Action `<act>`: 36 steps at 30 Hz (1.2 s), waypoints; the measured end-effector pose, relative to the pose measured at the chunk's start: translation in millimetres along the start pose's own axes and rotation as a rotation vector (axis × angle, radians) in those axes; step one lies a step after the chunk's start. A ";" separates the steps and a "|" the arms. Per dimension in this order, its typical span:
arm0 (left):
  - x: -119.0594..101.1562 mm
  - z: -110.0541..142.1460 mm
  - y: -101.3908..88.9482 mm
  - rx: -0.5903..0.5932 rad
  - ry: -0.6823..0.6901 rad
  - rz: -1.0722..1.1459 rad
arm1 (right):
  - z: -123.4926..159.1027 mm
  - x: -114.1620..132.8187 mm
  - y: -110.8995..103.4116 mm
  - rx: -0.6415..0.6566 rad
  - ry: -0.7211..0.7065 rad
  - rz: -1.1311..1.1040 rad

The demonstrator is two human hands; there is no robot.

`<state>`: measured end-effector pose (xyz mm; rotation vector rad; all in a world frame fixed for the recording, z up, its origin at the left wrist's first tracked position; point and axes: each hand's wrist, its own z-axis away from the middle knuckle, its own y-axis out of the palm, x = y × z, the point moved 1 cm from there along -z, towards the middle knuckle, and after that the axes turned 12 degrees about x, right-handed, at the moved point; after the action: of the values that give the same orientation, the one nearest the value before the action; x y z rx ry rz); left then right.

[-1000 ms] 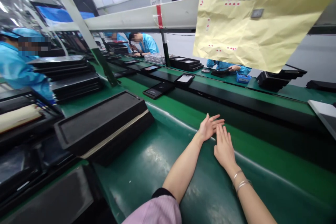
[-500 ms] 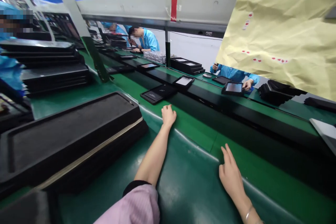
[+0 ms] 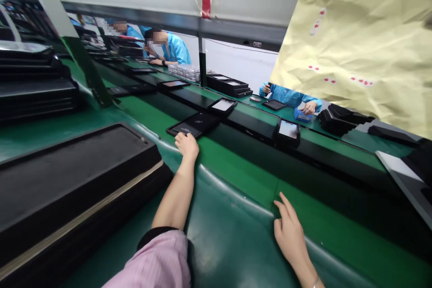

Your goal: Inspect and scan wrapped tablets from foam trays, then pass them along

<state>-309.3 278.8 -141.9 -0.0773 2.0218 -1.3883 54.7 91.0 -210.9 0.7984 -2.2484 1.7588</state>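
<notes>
My left hand (image 3: 187, 145) reaches forward to the near edge of a shallow black tray (image 3: 209, 122) on the green conveyor belt. Its fingers are curled over that edge, with the tips partly hidden. In the tray lies a dark flat device with a black screen, like a tablet (image 3: 194, 123), faint markings showing on it. My right hand (image 3: 289, 227) hovers over the near edge of the belt, open and holding nothing, its fingers stretched forward and apart.
A long stack of black trays (image 3: 74, 162) stands at my left, and more trays (image 3: 30, 81) lie behind it. Further trays with screens (image 3: 222, 105) sit along the belt (image 3: 243, 168). Co-workers in blue (image 3: 177, 49) sit opposite. A yellow sheet (image 3: 354, 40) hangs at upper right.
My left hand has moved onto the near edge of the tray. The view has shifted to the right. Opposite, a co-worker's hand has left a screen tray and is now at a blue object.
</notes>
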 end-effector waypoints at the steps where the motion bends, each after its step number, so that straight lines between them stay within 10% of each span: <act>1: -3.1 3.6 0.7 -0.031 0.034 -0.010 | -0.9 -0.6 0.7 -0.015 -0.003 -0.057; 8: -55.2 77.0 16.9 -0.085 0.464 -0.043 | -5.8 4.8 -6.3 -0.117 0.010 -0.343; 17: -85.8 303.5 10.3 -0.022 1.141 -0.062 | -3.4 -5.5 -17.6 -0.015 0.235 -0.851; 24: -73.2 442.7 -25.2 0.150 1.635 -0.018 | 69.5 -19.9 -62.7 0.241 0.155 -1.043; 28: -76.1 451.9 -57.7 0.396 1.817 0.139 | 103.4 -46.7 -115.6 0.519 0.048 -0.923; 36: -85.2 386.5 -41.0 0.756 1.412 0.061 | 107.5 -61.6 -160.4 0.462 0.057 -0.258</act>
<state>-42.0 -15.9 -144.7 1.6757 2.1278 -2.3852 207.9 -16.9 -133.8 1.0480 -1.6276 2.1581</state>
